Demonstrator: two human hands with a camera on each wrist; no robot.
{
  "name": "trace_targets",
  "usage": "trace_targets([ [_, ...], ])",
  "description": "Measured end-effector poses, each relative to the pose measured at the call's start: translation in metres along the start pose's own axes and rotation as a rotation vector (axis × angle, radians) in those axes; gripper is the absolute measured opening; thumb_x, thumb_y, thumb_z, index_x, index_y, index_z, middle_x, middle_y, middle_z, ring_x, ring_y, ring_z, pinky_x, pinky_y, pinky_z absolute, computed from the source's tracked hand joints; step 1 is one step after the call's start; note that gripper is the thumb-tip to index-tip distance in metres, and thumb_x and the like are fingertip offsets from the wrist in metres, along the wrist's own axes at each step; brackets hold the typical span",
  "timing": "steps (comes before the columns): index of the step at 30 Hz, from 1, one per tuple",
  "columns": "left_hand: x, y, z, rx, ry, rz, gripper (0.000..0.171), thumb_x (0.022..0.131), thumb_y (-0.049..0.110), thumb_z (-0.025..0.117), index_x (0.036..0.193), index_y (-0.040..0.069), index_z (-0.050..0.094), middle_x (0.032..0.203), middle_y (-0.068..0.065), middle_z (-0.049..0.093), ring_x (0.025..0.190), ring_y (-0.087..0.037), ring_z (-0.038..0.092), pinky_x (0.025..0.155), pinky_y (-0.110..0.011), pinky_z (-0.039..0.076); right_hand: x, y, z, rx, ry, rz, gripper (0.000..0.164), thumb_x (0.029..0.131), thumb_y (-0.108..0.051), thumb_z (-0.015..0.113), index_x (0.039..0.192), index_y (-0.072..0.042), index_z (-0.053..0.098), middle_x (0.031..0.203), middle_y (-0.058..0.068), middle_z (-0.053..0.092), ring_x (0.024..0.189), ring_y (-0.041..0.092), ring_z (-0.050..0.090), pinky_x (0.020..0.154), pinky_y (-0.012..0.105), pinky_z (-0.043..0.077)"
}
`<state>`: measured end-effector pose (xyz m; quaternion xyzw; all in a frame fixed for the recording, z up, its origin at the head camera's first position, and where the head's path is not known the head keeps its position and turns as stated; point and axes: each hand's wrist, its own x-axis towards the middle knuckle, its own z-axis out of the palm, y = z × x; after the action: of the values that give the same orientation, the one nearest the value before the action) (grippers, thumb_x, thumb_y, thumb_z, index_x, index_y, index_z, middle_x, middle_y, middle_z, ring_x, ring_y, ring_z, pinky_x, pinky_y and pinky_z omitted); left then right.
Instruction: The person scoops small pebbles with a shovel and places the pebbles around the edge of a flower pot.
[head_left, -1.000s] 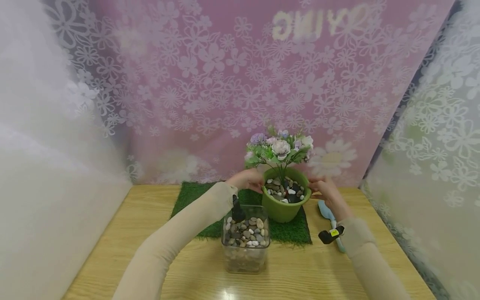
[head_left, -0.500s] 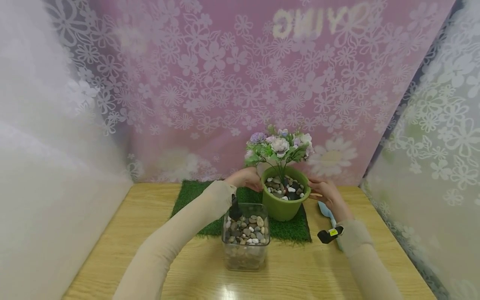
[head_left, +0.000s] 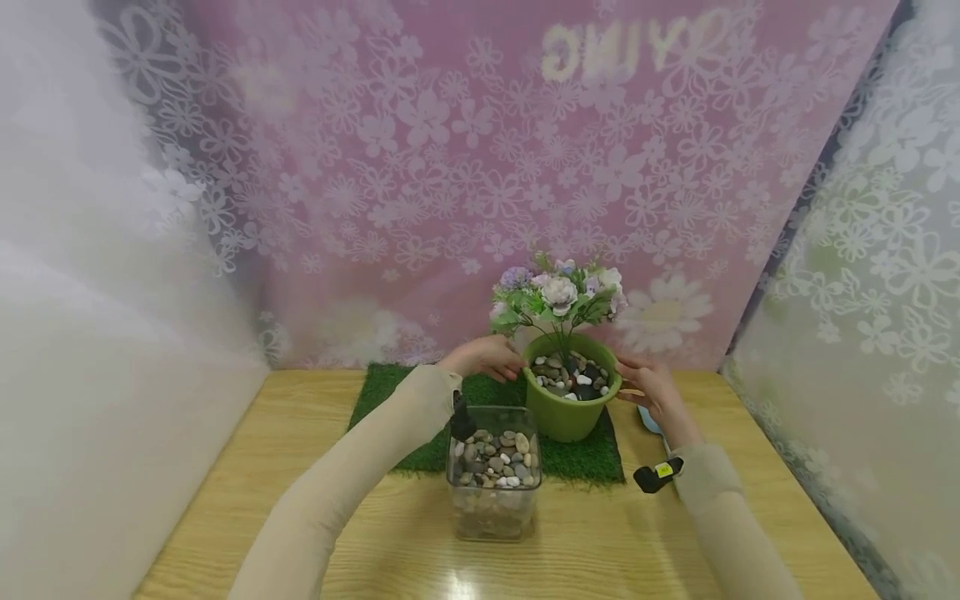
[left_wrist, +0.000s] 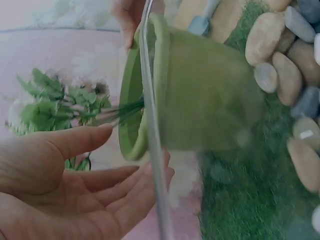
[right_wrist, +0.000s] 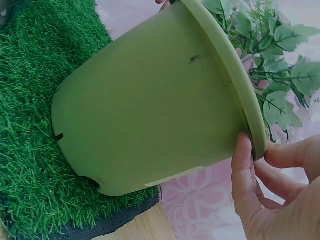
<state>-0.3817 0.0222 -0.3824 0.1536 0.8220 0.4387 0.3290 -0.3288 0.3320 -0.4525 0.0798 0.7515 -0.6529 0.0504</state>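
Note:
A green flowerpot (head_left: 567, 418) stands on the artificial grass mat (head_left: 581, 467). Pebbles (head_left: 551, 373) and dark filling lie inside it around the stems of white and purple flowers (head_left: 559, 295). At the pot's left side is my left hand (head_left: 486, 358); in the left wrist view its thumb stands apart from the rim, with loosely extended fingers by the pot (left_wrist: 210, 95). On the other side my right hand (head_left: 654, 392) pinches the rim, the thumb at its edge and the fingers beneath it, as the right wrist view shows.
A clear square container (head_left: 492, 508) of mixed pebbles stands in front of the pot, close under my left wrist. A light blue trowel (head_left: 649, 421) lies on the wooden table (head_left: 360, 533), partly hidden by my right arm. Floral curtains surround the table.
My left hand has drawn slightly left, its fingers looser by the pot. My right hand stays at the rim, and the pot keeps its place.

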Motion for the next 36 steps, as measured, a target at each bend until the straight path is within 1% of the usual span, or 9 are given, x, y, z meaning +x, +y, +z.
trace_targets([
  [5, -0.004, -0.017, -0.009, -0.019, -0.009, 0.003, 0.046, 0.109, 0.018, 0.047, 0.151, -0.001, 0.045, 0.145, -0.022, 0.055, 0.131, -0.033, 0.055, 0.108, -0.043, 0.047, -0.002, 0.003, 0.002, -0.051, 0.023, -0.03, 0.057, 0.108, -0.025, 0.05, 0.156, 0.001, 0.035, 0.148, 0.027, 0.043, 0.086, 0.008, 0.064, 0.08, 0.029, 0.059],
  [11, -0.013, -0.037, -0.025, -0.071, -0.005, 0.06, 0.047, 0.11, 0.017, 0.043, 0.153, -0.002, 0.04, 0.148, -0.025, 0.05, 0.137, -0.037, 0.05, 0.11, -0.046, 0.045, -0.003, 0.002, 0.002, -0.078, 0.042, -0.063, 0.055, 0.109, -0.022, 0.046, 0.156, 0.002, 0.033, 0.146, 0.029, 0.041, 0.083, 0.008, 0.062, 0.075, 0.028, 0.059],
  [14, -0.02, -0.047, -0.033, -0.08, 0.018, 0.07, 0.049, 0.11, 0.019, 0.043, 0.153, -0.003, 0.038, 0.149, -0.025, 0.05, 0.138, -0.039, 0.048, 0.111, -0.046, 0.044, -0.004, 0.002, 0.002, -0.097, 0.057, -0.08, 0.054, 0.109, -0.022, 0.046, 0.156, 0.001, 0.035, 0.143, 0.026, 0.044, 0.084, 0.008, 0.062, 0.074, 0.027, 0.059],
  [18, -0.031, -0.059, -0.035, -0.013, 0.084, 0.107, 0.046, 0.11, 0.021, 0.044, 0.151, -0.002, 0.044, 0.146, -0.022, 0.054, 0.134, -0.035, 0.053, 0.107, -0.044, 0.047, -0.003, 0.003, 0.002, -0.095, 0.063, -0.08, 0.053, 0.109, -0.023, 0.046, 0.155, 0.001, 0.036, 0.142, 0.026, 0.045, 0.084, 0.007, 0.062, 0.074, 0.027, 0.06],
  [23, -0.048, -0.073, -0.024, 0.092, 0.239, 0.264, 0.038, 0.109, 0.019, 0.047, 0.143, 0.005, 0.058, 0.14, -0.016, 0.061, 0.122, -0.029, 0.062, 0.103, -0.045, 0.05, -0.002, 0.002, 0.004, -0.087, 0.07, -0.071, 0.053, 0.109, -0.022, 0.045, 0.156, 0.0, 0.035, 0.148, 0.027, 0.041, 0.081, 0.002, 0.06, 0.073, 0.025, 0.059],
  [26, -0.058, -0.084, -0.013, 0.087, 0.338, 0.337, 0.034, 0.108, 0.017, 0.05, 0.137, 0.009, 0.063, 0.136, -0.012, 0.064, 0.12, -0.027, 0.064, 0.103, -0.047, 0.05, -0.001, 0.002, 0.005, -0.068, 0.068, -0.071, 0.053, 0.109, -0.023, 0.046, 0.156, 0.0, 0.036, 0.148, 0.027, 0.041, 0.081, 0.002, 0.062, 0.074, 0.025, 0.059],
  [29, -0.066, -0.095, 0.0, 0.052, 0.396, 0.383, 0.031, 0.107, 0.017, 0.051, 0.135, 0.011, 0.065, 0.134, -0.011, 0.065, 0.12, -0.027, 0.064, 0.103, -0.047, 0.05, -0.002, 0.003, 0.004, -0.047, 0.077, -0.078, 0.054, 0.108, -0.024, 0.047, 0.156, 0.0, 0.036, 0.143, 0.024, 0.047, 0.08, 0.002, 0.063, 0.073, 0.026, 0.06],
  [33, -0.074, -0.109, 0.02, 0.055, 0.444, 0.442, 0.031, 0.108, 0.018, 0.05, 0.133, 0.01, 0.065, 0.131, -0.012, 0.067, 0.119, -0.028, 0.064, 0.1, -0.046, 0.052, -0.006, 0.006, -0.001, -0.037, 0.107, -0.089, 0.055, 0.108, -0.027, 0.048, 0.156, -0.002, 0.038, 0.126, 0.006, 0.056, 0.077, 0.002, 0.062, 0.071, 0.027, 0.06],
  [36, -0.079, -0.121, 0.033, 0.104, 0.503, 0.461, 0.03, 0.108, 0.019, 0.049, 0.131, 0.011, 0.067, 0.128, -0.009, 0.069, 0.116, -0.027, 0.066, 0.097, -0.046, 0.054, -0.007, 0.009, -0.003, -0.032, 0.125, -0.095, 0.055, 0.108, -0.029, 0.049, 0.155, -0.003, 0.04, 0.117, -0.007, 0.056, 0.076, 0.002, 0.062, 0.069, 0.026, 0.06],
])
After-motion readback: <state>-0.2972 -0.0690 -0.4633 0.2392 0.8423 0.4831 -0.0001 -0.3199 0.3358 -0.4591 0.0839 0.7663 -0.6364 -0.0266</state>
